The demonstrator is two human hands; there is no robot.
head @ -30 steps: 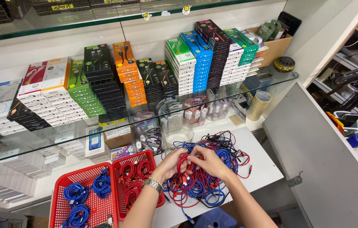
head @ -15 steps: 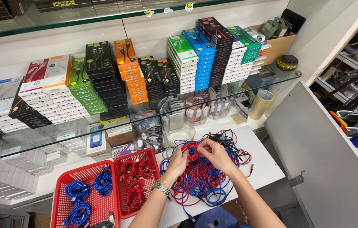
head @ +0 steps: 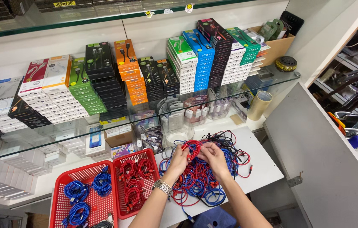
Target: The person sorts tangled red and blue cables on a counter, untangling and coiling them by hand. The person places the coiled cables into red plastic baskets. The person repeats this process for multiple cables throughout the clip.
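Both hands moved up the cable pile: left hand and right hand each pinch red cable, right of red basket.

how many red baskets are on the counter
2. One red basket at the left holds coiled blue cables; the second red basket beside it, nearer the left hand, holds coiled red cables.

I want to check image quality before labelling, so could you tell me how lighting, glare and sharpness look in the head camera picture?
Head view: bright, even indoor light with soft shadows; the glass shelf mirrors the stacked boxes, hazing what lies beneath; straight edges bow toward the corners; both hands, left hand and right hand, and the red cable look sharp.
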